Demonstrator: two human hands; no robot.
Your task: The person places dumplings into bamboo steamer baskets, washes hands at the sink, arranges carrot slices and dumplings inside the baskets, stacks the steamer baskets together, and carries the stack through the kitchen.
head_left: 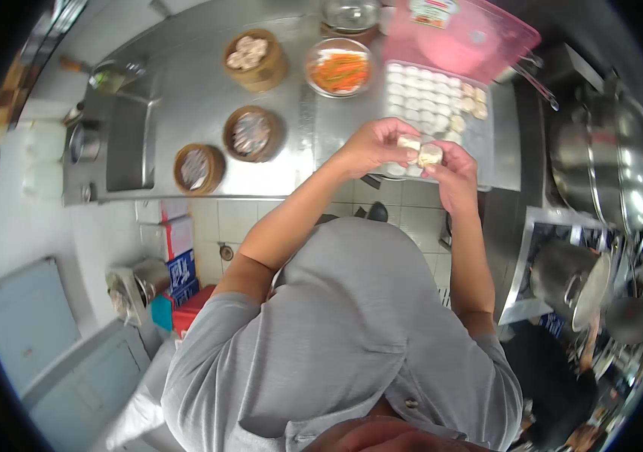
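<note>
So both hands are busy here, one piece each. The left hand [383, 149] has a pale piece [410, 142] pinched between thumb and fingers, and the right hand [455, 173] grips a yellowish piece [431, 155] the same way. They're right beside each other; can't tell if they actually touch. My guess on the light fingertip hold: they're small and look soft, so a full fist would probably squash them.

Both are up over the near side of a tray [480, 147], which sits by the right edge of the counter [186, 98], reaching its near edge. That spot makes sense to me, since anything dropped lands on the tray. White pieces [416, 94] fill it in tight rows, probably to save room. I make it a couple dozen or more, but blur and hands spoil an exact count. Roughly six yellowish ones sit on the right side.

Other counts: three round baskets [269, 77] left of the tray, one near the far edge and two closer to the near edge, all with food inside. One metal dish [340, 96] of orange strips [339, 73], and one pink tub [453, 56] at the far right corner.
</note>
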